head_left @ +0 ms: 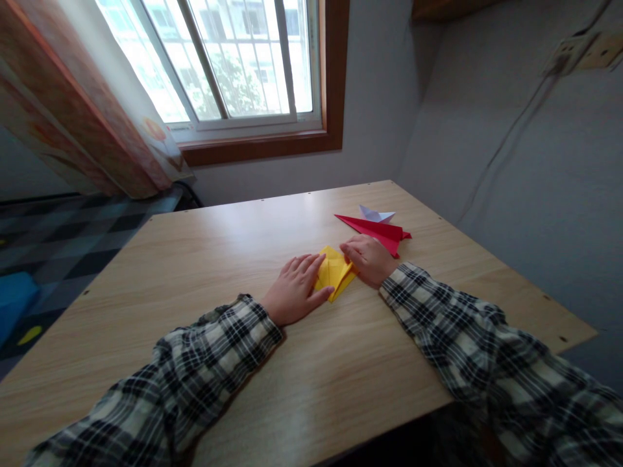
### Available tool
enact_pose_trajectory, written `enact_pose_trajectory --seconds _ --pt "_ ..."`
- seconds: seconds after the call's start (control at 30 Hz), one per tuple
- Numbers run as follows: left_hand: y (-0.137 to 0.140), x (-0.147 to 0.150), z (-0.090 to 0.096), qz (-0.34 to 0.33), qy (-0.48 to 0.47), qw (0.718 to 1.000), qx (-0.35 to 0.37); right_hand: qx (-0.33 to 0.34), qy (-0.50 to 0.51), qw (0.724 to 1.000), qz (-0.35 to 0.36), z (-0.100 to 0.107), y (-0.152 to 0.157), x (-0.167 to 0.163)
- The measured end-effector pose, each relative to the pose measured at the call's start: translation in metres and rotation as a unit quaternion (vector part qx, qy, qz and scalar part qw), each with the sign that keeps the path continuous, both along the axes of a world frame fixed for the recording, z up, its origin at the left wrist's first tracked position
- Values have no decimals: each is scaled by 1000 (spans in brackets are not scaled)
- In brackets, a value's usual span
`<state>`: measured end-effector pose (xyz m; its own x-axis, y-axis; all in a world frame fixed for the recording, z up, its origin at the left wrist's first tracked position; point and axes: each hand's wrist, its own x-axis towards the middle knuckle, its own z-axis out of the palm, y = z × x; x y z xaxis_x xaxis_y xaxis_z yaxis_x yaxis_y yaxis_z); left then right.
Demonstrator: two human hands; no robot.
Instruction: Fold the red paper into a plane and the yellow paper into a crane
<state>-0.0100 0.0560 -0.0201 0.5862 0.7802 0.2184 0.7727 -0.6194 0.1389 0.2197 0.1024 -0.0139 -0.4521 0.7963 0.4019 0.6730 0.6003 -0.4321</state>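
Note:
A folded piece of yellow origami paper (334, 269) lies on the wooden table, with crease lines and layered flaps showing. My left hand (298, 288) rests flat over its left side, fingers stretched out and thumb along the lower edge. At the paper's right edge, my right hand (368, 258) has its fingers curled together on a yellow flap. The right fingertips partly hide that flap. Just behind my right hand lies a red paper plane (377, 231), its pointed nose toward the left. Beyond the plane sits a white folded paper boat (377, 215).
The light wooden table (233, 250) reaches to the wall below a barred window (233, 71). A curtain (92, 97) hangs at left above a checked dark cloth (92, 253) with a blue object (14, 301) on it. A cable (511, 143) runs down from a wall socket.

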Motion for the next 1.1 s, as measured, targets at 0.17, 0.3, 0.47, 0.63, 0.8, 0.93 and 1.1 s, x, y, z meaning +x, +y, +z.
enact_pose_trajectory --seconds 0.17,0.3,0.47,0.63,0.8,0.93,1.1 --pt "0 0 0 1 -8 1000 -10 -10 -6 1000 0 -2 2 1" --pt "0 -2 0 -9 -31 999 -10 -13 -15 1000 -5 -3 3 0" --pt "0 -3 2 -9 -38 999 -17 -5 -28 1000 -13 -5 4 0" --pt "-2 -2 6 -8 -81 996 -20 -6 -20 1000 -14 -6 4 1" --pt "-2 -4 10 -12 -126 992 -8 -7 -7 1000 -7 -7 5 3" --pt "-2 -17 12 -45 -85 995 12 -13 -11 1000 -8 -7 6 6" --pt "-5 -35 14 -94 -37 995 26 -20 -1 1000 0 -7 8 7"
